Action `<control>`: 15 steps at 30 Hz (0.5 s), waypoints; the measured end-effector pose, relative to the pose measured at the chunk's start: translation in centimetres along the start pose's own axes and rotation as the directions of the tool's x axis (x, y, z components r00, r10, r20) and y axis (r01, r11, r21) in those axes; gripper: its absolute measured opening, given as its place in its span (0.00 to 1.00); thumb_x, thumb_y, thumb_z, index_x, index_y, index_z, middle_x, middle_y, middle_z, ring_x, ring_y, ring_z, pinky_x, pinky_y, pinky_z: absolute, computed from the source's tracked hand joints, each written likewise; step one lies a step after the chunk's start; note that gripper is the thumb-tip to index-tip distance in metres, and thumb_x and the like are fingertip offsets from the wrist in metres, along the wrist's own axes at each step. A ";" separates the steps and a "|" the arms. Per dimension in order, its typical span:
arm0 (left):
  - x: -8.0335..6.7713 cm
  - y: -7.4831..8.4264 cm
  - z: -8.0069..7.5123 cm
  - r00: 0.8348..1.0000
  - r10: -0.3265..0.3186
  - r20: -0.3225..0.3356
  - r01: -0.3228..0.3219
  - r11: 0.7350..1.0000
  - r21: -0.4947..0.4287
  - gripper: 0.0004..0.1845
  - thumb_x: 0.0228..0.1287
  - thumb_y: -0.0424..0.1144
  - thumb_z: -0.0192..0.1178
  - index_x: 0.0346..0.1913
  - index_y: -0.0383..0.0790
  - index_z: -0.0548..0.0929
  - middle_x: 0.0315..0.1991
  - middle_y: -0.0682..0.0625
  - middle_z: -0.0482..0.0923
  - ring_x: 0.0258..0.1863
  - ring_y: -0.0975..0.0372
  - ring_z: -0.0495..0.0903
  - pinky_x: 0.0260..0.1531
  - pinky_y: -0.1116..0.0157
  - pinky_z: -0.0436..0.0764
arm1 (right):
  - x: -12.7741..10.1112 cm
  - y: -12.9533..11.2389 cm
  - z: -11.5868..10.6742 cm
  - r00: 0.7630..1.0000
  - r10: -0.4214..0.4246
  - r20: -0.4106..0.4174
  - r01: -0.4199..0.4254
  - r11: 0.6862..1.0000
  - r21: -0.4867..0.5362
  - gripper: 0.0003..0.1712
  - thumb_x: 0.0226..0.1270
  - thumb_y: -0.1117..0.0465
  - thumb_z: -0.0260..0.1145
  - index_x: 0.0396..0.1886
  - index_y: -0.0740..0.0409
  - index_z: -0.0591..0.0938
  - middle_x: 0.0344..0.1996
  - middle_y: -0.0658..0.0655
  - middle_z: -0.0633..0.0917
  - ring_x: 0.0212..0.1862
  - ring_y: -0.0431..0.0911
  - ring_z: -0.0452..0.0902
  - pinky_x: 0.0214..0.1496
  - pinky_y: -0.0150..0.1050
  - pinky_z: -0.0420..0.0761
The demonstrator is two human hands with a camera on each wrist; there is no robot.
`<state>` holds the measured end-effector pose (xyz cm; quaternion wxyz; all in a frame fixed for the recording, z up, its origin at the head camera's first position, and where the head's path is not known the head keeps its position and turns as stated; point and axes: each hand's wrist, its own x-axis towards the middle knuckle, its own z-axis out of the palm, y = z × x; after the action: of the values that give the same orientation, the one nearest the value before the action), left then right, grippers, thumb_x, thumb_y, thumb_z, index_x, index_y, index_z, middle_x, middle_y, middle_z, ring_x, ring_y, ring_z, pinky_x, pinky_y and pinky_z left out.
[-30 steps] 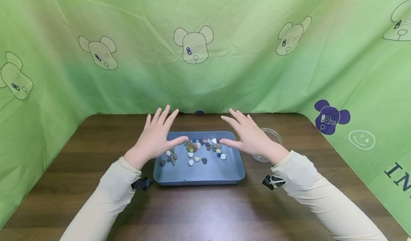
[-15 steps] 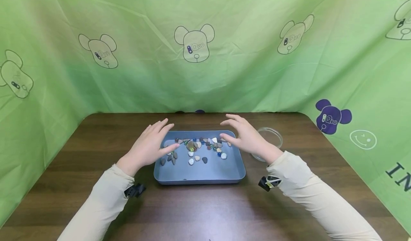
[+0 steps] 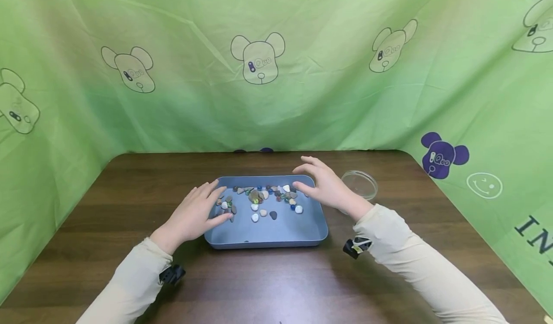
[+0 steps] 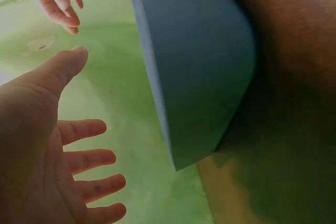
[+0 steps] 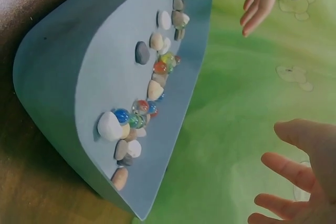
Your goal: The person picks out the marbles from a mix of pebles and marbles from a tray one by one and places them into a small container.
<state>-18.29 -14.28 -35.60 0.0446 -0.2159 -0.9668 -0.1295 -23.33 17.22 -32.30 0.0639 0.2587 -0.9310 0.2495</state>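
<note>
1. Closest to the camera is just bare brown table (image 3: pixel 268 285) and two cream sleeves, so nothing down there to snag on.

2. The blue tray (image 3: pixel 268 235) sits mid-table. Its near half is bare; the stones and marbles (image 3: pixel 263 199) bunch toward the far half. I'd say work from that cluster, not the bare end.

3. The left hand (image 3: pixel 194 213) hangs at the tray's left rim, fingers spread and straight, holding nothing. Its fingertips are right by the little grey pebbles (image 3: pixel 226 209) at that side; I can't tell if they actually touch.

4. The right hand (image 3: pixel 324 185) hovers over the tray's far right corner, fingers loosely fanned, also carrying nothing. The right wrist view shows a white stone (image 5: pixel 109 125) and a blue marble (image 5: pixel 122 115) just beside each other, so my guess is a thumb-and-finger pinch from above beats scooping, since marbles roll.

5. Past the right hand sits a clear round dish (image 3: pixel 359 184) on the table, near the tray but apart from it. Watch the wrist there, it looks light enough to knock.

6. Green bear-print cloth (image 3: pixel 276 74) closes off the back.
</note>
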 end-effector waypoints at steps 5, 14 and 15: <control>-0.6 -0.2 0.9 1.000 -0.006 0.018 0.006 1.000 -0.014 0.37 0.61 0.58 0.56 0.66 0.36 0.66 0.69 0.35 0.60 0.68 0.41 0.59 0.67 0.43 0.58 | 0.2 0.1 0.4 1.000 0.003 0.001 -0.003 1.000 0.015 0.20 0.62 0.55 0.64 0.50 0.61 0.80 0.66 0.67 0.66 0.70 0.62 0.55 0.70 0.59 0.59; -1.4 -0.5 1.9 0.999 -0.026 0.037 0.028 0.999 -0.037 0.37 0.61 0.58 0.56 0.66 0.36 0.67 0.69 0.35 0.59 0.68 0.40 0.58 0.67 0.42 0.58 | 0.9 0.4 1.0 0.999 0.031 -0.012 -0.030 0.997 0.064 0.18 0.61 0.57 0.64 0.49 0.61 0.81 0.65 0.68 0.67 0.68 0.60 0.61 0.66 0.59 0.64; -1.5 -0.5 2.0 0.999 -0.028 0.038 0.030 0.999 -0.040 0.37 0.61 0.57 0.56 0.66 0.36 0.67 0.69 0.35 0.59 0.68 0.40 0.58 0.67 0.42 0.58 | 0.9 0.4 1.1 0.999 0.036 -0.011 -0.035 0.997 0.069 0.18 0.61 0.57 0.64 0.49 0.61 0.81 0.65 0.68 0.67 0.68 0.61 0.61 0.66 0.59 0.64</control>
<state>-17.24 -14.83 -37.83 0.0204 -0.2051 -0.9676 -0.1456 -24.34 16.59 -33.18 0.0563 0.2425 -0.9259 0.2841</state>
